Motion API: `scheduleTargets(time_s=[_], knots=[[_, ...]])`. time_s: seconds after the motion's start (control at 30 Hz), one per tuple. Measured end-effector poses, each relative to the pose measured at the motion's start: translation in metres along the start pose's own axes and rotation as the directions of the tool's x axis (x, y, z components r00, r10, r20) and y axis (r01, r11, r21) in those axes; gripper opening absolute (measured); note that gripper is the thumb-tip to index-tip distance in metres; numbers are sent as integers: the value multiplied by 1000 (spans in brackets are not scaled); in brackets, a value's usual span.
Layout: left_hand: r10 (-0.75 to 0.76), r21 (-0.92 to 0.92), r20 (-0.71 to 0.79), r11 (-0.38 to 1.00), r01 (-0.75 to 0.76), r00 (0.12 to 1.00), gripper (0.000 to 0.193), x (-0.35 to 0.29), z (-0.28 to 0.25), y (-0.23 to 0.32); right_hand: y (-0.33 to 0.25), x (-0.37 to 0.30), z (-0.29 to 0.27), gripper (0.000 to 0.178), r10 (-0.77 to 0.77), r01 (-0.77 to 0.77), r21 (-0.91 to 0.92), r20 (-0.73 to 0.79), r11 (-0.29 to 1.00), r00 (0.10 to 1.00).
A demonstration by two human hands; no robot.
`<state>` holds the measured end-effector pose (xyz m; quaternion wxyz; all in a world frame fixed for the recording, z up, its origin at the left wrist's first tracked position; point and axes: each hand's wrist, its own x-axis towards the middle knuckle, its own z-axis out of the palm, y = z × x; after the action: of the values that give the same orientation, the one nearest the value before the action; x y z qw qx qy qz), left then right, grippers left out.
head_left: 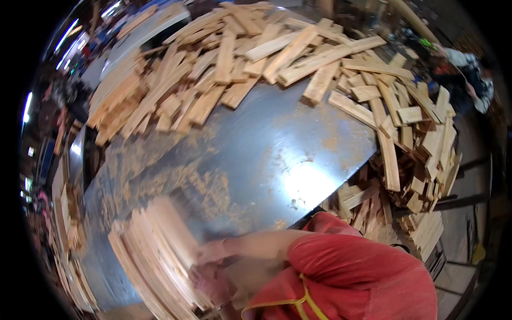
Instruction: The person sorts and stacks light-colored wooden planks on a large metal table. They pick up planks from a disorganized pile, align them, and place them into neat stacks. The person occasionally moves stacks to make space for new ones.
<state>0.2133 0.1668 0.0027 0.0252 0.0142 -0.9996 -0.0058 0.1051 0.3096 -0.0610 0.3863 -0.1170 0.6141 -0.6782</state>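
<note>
Lower left of the frame, on the metal desk (240, 154), I'd keep pressure even along that stack of boards (154, 256) so none skew. Right hand (213, 252) and left hand (209, 282) are at its right side; too blurry to tell if either grip's clamped. Long axis slants steeply, upper left to lower right.

Glows pale cream with a pinkish tinge on the near stack of boards (154, 250), striped lengthwise by browner seams. Ranges from light straw to warm honey across the heaped planks (290, 53), deepening to orange-brown on parts of the right-hand pile (388, 154). Turns steely blue-grey on the tabletop (250, 144), blotched with tan sawdust (200, 178) and flaring white in one patch. Runs red, faintly mottled paler, over the shirt (373, 277); shows yellow on the thin strap (304, 293). Shines bluish white from the lamps (66, 36).
</note>
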Motion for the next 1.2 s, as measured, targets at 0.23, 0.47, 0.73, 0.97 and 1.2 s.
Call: scheduleTargets(time_s=[0.23,0.47,0.73,0.97,1.2], knots=[[-149,127,19,981,146,989,91,14,22,-23,-69,-184,-145,73,-180,-31,-377,-509,926,842],[482,-246,0,850,-467,876,83,63,9,163,98,-580,-241,82,-383,-859,220,-825,461,-416],[814,-536,103,529,-658,571,81,50,-31,229,81,-537,-144,93,293,-78,321,-924,944,-247],[656,-942,334,241,232,677,75,19,-23,254,37,-359,-31,90,152,150,239,-887,959,435],[269,-840,306,528,126,913,57,83,5,159,5,-301,-29,90,-180,59,-206,-638,977,748]])
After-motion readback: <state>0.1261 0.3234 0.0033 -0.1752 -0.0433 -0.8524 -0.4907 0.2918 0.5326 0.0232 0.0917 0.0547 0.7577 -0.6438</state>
